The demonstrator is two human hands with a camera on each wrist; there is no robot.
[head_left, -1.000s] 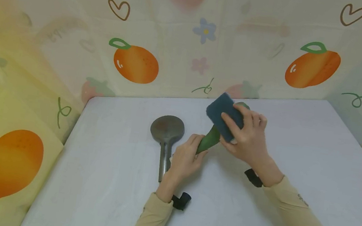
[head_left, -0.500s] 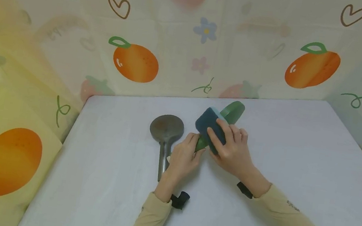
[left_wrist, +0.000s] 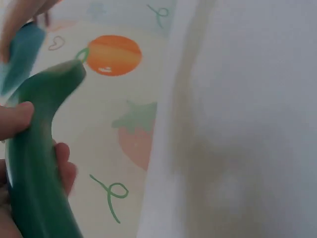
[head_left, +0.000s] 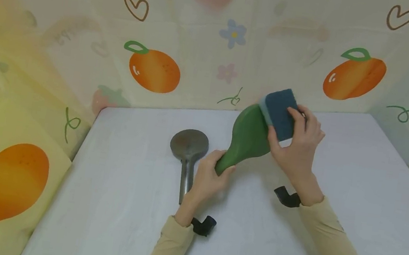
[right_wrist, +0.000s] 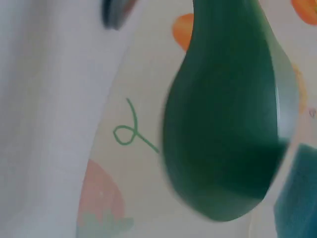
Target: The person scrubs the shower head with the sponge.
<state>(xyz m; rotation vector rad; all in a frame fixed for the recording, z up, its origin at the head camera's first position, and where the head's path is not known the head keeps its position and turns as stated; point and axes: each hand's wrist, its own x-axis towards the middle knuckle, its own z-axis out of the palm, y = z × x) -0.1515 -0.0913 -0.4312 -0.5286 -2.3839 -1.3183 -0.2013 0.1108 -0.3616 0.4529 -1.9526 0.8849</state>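
Your left hand (head_left: 206, 180) grips the green spoon (head_left: 246, 137) by its handle, long axis rising toward the tabletop's far edge; your right hand (head_left: 300, 147) pinches the blue sponge (head_left: 279, 112) against the bowl's far rim.

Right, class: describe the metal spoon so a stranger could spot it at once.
Start at the white table in front of the fruit-patterned wall. Left of the left hand, the metal spoon lies flat and untouched. It is dull grey, whereas the green spoon beside it is held up and rubbed with a sponge.
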